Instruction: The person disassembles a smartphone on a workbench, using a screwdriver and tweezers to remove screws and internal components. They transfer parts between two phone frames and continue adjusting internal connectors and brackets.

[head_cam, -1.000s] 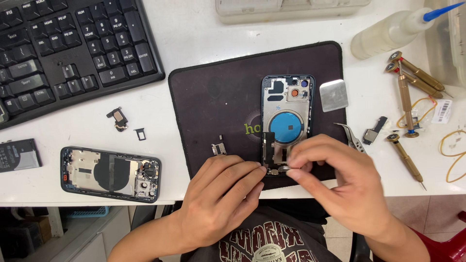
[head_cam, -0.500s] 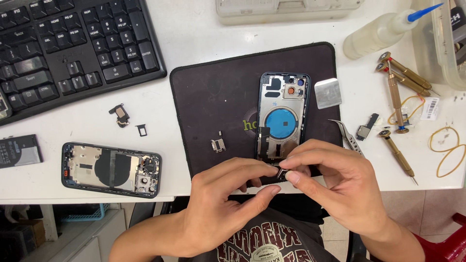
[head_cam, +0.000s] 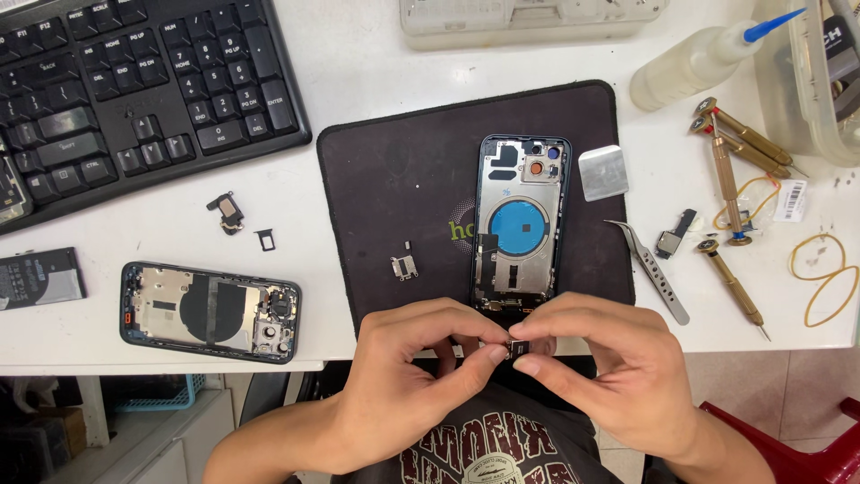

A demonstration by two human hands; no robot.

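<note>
An opened phone housing [head_cam: 520,226] with a blue ring inside lies on a dark mat [head_cam: 394,188]. My left hand [head_cam: 421,376] and my right hand [head_cam: 609,367] meet just below the housing's lower end, at the mat's front edge. Together their fingertips pinch a small dark part [head_cam: 518,347]; its exact shape is hidden by my fingers. A small metal bracket [head_cam: 404,266] rests on the mat left of the housing.
A second opened phone frame [head_cam: 210,311] lies at the left front, with a small part [head_cam: 225,211] and a SIM tray [head_cam: 265,239] above it. Keyboard [head_cam: 134,81] back left. Tweezers [head_cam: 652,266], metal plate [head_cam: 603,172], brass screwdrivers [head_cam: 730,179], squeeze bottle [head_cam: 699,61], rubber bands [head_cam: 824,280] on the right.
Both hands have drawn slightly down and toward me, off the housing's lower end, still pinching the small part. The view has shifted a little.
</note>
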